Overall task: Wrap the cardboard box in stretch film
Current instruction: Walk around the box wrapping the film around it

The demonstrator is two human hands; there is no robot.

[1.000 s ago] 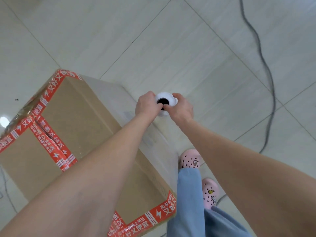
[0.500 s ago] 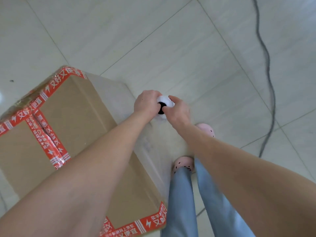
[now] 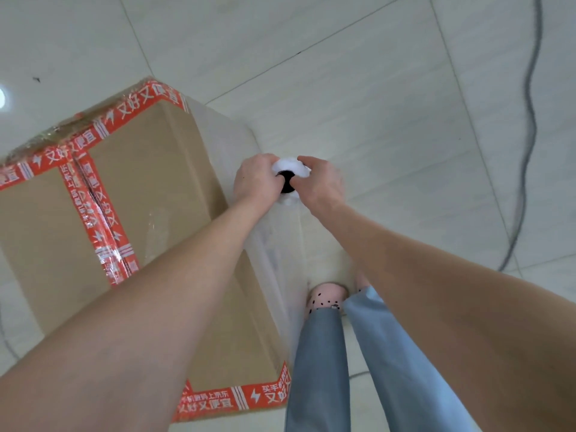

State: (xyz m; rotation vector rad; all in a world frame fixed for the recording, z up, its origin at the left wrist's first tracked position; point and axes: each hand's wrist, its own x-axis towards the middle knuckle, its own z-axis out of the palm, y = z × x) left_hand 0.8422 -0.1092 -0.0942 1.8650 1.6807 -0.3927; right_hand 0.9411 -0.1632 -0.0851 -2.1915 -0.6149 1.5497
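1. Floor [image 3: 374, 88]: large pale glossy tiles with thin dark grout lines. A dark wavy cable [image 3: 530, 104] lies at the right.
2. Cardboard box [image 3: 149, 188]: brown, matte and rectangular, standing on the floor at left. Its edges and centre seam are sealed with red printed tape [image 3: 103, 226].
3. Stretch film [image 3: 274, 244]: a clear, faintly wrinkled sheet lying along the box's right side and running up to the roll.
4. Light blue jeans [image 3: 321, 353] stand just beside the box's near right corner, with a pink perforated clog [image 3: 327, 296] at the hem.
5. Left hand [image 3: 257, 179] and right hand [image 3: 321, 182]: both have fingers curled round the roll's upper end, on opposite sides.
6. Roll [image 3: 291, 176]: white and cylindrical, seen end-on with a dark hollow core, held just beyond the box's right side.
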